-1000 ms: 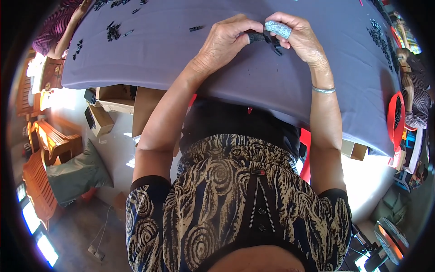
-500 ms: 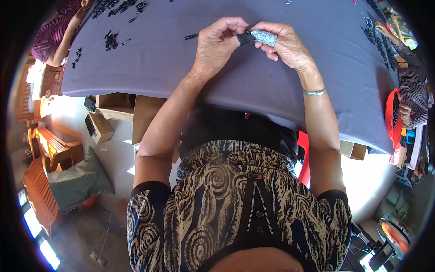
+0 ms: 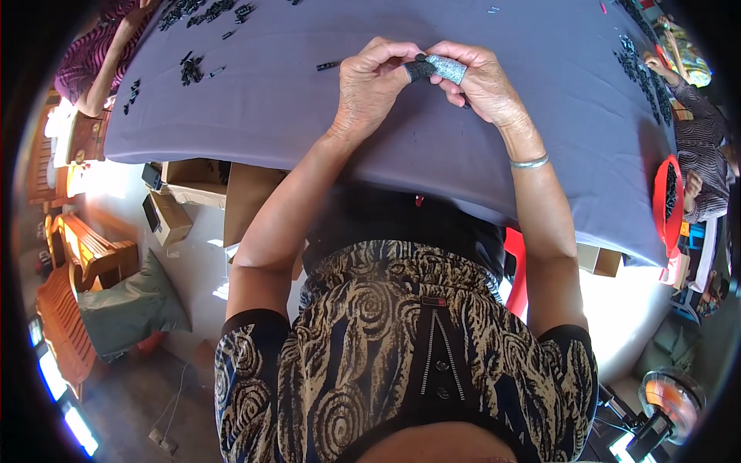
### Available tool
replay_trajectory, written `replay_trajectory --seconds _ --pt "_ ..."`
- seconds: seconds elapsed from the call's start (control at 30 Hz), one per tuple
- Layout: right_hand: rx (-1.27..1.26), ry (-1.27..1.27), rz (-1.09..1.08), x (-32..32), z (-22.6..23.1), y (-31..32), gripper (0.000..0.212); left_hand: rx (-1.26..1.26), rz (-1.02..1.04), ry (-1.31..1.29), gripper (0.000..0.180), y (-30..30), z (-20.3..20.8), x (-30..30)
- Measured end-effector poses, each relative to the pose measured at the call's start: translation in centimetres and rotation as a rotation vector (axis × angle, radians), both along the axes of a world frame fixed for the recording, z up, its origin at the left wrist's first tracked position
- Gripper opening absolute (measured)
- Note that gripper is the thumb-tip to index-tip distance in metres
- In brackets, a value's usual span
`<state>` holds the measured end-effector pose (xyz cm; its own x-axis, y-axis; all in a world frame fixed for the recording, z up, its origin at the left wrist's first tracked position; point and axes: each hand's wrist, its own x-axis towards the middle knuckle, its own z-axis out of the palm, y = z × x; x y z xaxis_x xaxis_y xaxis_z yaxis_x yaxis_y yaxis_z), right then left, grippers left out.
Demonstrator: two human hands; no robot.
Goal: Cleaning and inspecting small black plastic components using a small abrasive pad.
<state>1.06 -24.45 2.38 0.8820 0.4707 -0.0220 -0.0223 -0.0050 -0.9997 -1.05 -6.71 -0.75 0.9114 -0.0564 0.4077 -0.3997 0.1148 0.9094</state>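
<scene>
Over the near part of the table, my left hand [image 3: 367, 85] and my right hand [image 3: 486, 85] meet with the fingertips pinched together. A black cover [image 3: 420, 70] wraps my left thumb, and a speckled grey cover [image 3: 448, 69] wraps my right thumb. Between the thumb tips shows a small black piece [image 3: 421, 57], mostly hidden by the fingers; its exact kind cannot be made out. Another dark bit [image 3: 465, 106] peeks out beneath my right fingers. Just left of my left hand, a short black cylindrical part [image 3: 328, 66] lies on the cloth.
A grey-purple cloth covers the table [image 3: 231, 116]. Piles of small black parts [image 3: 191, 71] lie at the left and far left, with more black parts [image 3: 641, 73] at the right. A red basin [image 3: 668, 202] sits at the right edge. Other people work at both sides. Cardboard boxes [image 3: 197, 185] stand below.
Both hands have shifted slightly down in view while staying pinched together. A dark bit now shows under my right fingers. The person at the right has moved a hand a little.
</scene>
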Motion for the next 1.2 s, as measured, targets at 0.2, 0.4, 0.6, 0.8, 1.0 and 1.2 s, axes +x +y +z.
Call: replay_trajectory --seconds 0.2,0.4,0.6,0.8,1.0,1.2 --pt "0.113 0.049 0.032 -0.2 0.1 0.0 0.021 -0.077 0.010 0.033 0.021 -0.5 0.4 -0.1" --pt "0.348 0.270 0.125 -0.4 0.3 0.0 0.026 -0.191 -0.101 0.150 0.016 -0.3 0.2 -0.3" --pt "0.354 0.363 0.052 0.1 -0.4 -0.2 0.015 -0.178 -0.074 0.151 0.019 -1.0 0.7 -0.7" --pt "0.284 0.340 -0.045 0.2 0.0 -0.6 0.012 0.298 0.128 -0.281 0.028 -0.4 2.2 -0.8" --pt "0.149 0.248 -0.006 0.2 0.0 -0.5 0.010 0.419 0.151 -0.190 0.029 -0.2 2.3 -1.0" --pt "0.004 0.107 0.020 0.8 0.1 -0.7 0.012 0.403 0.131 -0.175 0.031 -0.1 1.2 -0.5"
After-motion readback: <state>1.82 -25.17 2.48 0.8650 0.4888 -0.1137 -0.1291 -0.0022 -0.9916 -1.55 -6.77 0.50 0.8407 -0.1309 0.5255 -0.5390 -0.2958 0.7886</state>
